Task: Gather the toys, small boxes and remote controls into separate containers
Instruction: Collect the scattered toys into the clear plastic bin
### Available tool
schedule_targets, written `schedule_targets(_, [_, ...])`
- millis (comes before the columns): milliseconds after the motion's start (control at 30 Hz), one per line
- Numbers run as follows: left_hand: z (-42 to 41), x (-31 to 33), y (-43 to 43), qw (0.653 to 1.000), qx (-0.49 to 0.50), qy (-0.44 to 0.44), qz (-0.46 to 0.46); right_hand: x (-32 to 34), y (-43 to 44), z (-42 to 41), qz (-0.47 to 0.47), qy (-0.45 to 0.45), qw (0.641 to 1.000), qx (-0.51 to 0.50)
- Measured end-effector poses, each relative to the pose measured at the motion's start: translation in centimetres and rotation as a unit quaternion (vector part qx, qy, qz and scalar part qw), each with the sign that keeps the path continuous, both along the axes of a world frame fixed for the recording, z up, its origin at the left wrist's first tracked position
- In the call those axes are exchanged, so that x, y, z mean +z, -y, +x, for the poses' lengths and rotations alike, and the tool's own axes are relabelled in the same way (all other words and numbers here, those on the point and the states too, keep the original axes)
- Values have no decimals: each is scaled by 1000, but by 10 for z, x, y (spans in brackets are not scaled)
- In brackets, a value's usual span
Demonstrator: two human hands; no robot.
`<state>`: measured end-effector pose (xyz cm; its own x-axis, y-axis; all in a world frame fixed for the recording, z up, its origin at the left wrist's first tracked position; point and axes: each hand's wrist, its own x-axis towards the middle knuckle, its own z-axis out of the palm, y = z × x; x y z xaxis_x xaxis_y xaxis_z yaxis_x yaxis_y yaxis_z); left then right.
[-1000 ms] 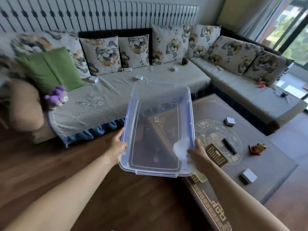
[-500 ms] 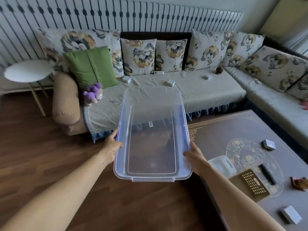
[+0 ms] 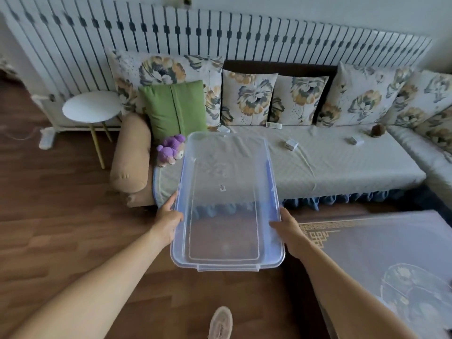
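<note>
I carry an empty clear plastic bin [image 3: 226, 264] in front of me, above the floor and the sofa's front edge. My left hand [image 3: 168, 220] grips its left rim and my right hand [image 3: 289, 231] grips its right rim. A purple plush toy [image 3: 171, 150] sits on the sofa just left of the bin's far end. A small white box [image 3: 291, 144] and another small box [image 3: 355, 140] lie on the seat. A white remote control [image 3: 273, 125] rests against the cushions. A brown round toy [image 3: 378, 130] sits further right. A white box [image 3: 223, 129] peeks past the bin's far rim.
The sofa [image 3: 342, 165] has floral cushions and a green cushion [image 3: 175, 108]. A round white side table [image 3: 91, 110] stands at the left. The grey patterned coffee table [image 3: 381, 253] is at the lower right. My foot [image 3: 220, 322] is on the wooden floor.
The view has swung left, away from the coffee table and toward the sofa. The bin stays held in both hands and now hangs near the purple plush toy.
</note>
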<state>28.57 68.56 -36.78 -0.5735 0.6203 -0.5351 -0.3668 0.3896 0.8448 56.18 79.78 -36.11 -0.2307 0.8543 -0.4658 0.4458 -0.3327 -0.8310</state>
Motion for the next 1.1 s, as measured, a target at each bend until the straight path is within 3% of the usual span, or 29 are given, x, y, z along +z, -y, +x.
schedule_targets(500, [-95, -19, -87, 997, 70, 11, -14, -23, -148, -125, 13, 106, 990, 89])
schedule_targets(767, [-174, -15, -132, 999, 33, 16, 1, -30, -192, -209, 10, 145, 987, 63])
schedule_targets(1100, [-254, -53, -179, 997, -8, 64, -33, -63, -225, -276, -40, 135, 990, 7])
